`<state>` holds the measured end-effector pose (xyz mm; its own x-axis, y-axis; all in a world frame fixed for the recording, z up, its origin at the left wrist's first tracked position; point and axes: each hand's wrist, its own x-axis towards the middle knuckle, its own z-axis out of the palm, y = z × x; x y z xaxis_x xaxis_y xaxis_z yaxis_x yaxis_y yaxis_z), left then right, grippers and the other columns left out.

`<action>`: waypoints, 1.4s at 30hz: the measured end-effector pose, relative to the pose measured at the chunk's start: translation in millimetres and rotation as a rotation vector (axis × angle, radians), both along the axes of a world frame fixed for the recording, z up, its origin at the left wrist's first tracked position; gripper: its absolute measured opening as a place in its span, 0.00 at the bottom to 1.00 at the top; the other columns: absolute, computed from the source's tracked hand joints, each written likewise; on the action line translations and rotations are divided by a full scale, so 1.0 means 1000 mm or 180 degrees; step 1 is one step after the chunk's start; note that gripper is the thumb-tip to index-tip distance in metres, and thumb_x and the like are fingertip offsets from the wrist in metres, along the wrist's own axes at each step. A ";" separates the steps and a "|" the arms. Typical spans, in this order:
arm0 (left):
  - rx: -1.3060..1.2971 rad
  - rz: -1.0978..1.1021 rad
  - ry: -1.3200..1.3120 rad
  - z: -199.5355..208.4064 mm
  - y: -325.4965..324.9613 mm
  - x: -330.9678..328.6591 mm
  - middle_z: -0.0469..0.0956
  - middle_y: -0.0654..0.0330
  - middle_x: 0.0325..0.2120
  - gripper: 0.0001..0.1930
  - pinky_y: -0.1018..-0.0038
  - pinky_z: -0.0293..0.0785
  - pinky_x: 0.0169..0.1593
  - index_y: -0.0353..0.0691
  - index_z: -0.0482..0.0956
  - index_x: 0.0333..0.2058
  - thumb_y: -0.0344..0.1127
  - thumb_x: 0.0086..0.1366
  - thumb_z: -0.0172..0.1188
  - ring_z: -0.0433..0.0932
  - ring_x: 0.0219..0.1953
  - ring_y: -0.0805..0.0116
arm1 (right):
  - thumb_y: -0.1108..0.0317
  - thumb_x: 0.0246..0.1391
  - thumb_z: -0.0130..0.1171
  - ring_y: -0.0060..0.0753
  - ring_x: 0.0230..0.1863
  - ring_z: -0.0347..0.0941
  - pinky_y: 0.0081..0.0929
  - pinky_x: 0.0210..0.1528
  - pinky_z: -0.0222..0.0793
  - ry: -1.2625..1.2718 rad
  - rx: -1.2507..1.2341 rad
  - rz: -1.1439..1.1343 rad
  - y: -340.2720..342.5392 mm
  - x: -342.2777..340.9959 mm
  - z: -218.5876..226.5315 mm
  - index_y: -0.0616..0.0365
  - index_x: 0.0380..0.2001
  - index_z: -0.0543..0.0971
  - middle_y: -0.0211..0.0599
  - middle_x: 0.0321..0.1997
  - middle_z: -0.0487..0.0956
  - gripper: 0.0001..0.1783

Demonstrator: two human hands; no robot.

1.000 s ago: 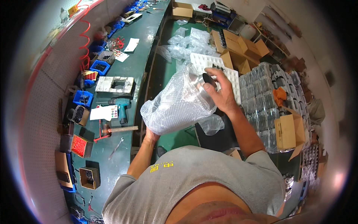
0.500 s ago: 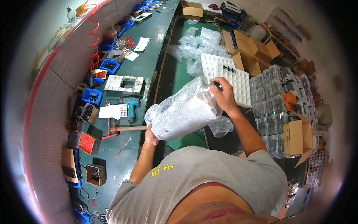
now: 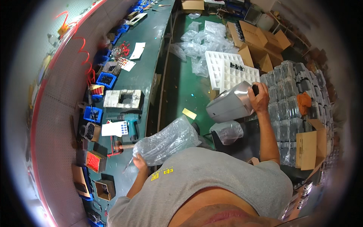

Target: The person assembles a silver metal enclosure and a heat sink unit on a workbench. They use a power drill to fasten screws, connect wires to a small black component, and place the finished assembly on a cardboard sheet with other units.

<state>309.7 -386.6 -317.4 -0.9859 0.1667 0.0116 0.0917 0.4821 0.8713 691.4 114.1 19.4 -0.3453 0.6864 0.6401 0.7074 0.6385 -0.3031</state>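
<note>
My right hand [image 3: 259,99] is closed around the dark knob end of a silver metal canister [image 3: 231,104], which is tilted and held out over the floor to the right. My left hand [image 3: 140,162] grips one end of a clear bubble-wrap bag [image 3: 166,142], and the bag sags beside the green workbench. No canister shows inside the bag. Close to the left hand, a wooden-handled mallet [image 3: 127,146] lies on the bench, partly behind the bag.
Beside the mallet are a teal power drill [image 3: 132,126] and a white-taped frame [image 3: 124,100]. Blue parts bins [image 3: 93,114] line the wall. White divided trays [image 3: 240,77], loose plastic bags [image 3: 200,45] and stacked wrapped canisters [image 3: 281,109] stand right. A yellow slip [image 3: 189,114] shows over the floor.
The canister has come out of the bubble-wrap bag. My right hand has moved right with it, while my left hand has drawn the emptied bag down and left. A yellow slip has appeared.
</note>
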 end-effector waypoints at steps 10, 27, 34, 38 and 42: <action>-0.3096 -0.3370 -0.1097 0.078 0.396 -0.068 0.82 0.37 0.32 0.19 0.54 0.80 0.42 0.27 0.81 0.33 0.44 0.58 0.60 0.84 0.37 0.42 | 0.58 0.51 0.65 0.55 0.48 0.73 0.44 0.51 0.71 0.0355 -0.0405 -0.0384 0.115 0.039 -0.057 0.59 0.40 0.80 0.46 0.41 0.78 0.18; 0.1343 -0.3192 -0.0246 0.267 0.648 -0.074 0.73 0.50 0.60 0.22 0.70 0.69 0.62 0.32 0.73 0.59 0.39 0.71 0.59 0.73 0.59 0.65 | 0.62 0.52 0.65 0.51 0.46 0.74 0.39 0.51 0.70 0.0915 -0.1094 0.0437 0.206 -0.061 -0.061 0.63 0.39 0.80 0.46 0.40 0.79 0.17; 0.0296 -0.2212 -0.1452 0.106 0.408 -0.029 0.73 0.48 0.60 0.34 0.66 0.68 0.63 0.37 0.64 0.67 0.55 0.72 0.54 0.72 0.61 0.57 | 0.62 0.58 0.62 0.29 0.37 0.76 0.29 0.43 0.73 0.1313 -0.2083 0.1147 0.229 -0.142 -0.102 0.69 0.41 0.80 0.39 0.36 0.81 0.18; 0.0727 -0.1112 -0.2268 0.119 0.313 -0.017 0.70 0.55 0.61 0.34 0.56 0.70 0.59 0.48 0.61 0.69 0.61 0.73 0.46 0.68 0.62 0.58 | 0.60 0.60 0.61 0.24 0.36 0.74 0.23 0.41 0.70 0.1457 -0.2968 0.1760 0.207 -0.239 -0.121 0.68 0.41 0.81 0.34 0.36 0.81 0.18; 0.1664 -0.0433 -0.2710 0.113 0.248 -0.022 0.69 0.56 0.61 0.32 0.57 0.72 0.55 0.46 0.64 0.67 0.60 0.74 0.47 0.68 0.60 0.58 | 0.57 0.60 0.61 0.23 0.36 0.71 0.23 0.41 0.67 0.1216 -0.3550 0.1960 0.170 -0.314 -0.137 0.69 0.41 0.81 0.33 0.35 0.80 0.21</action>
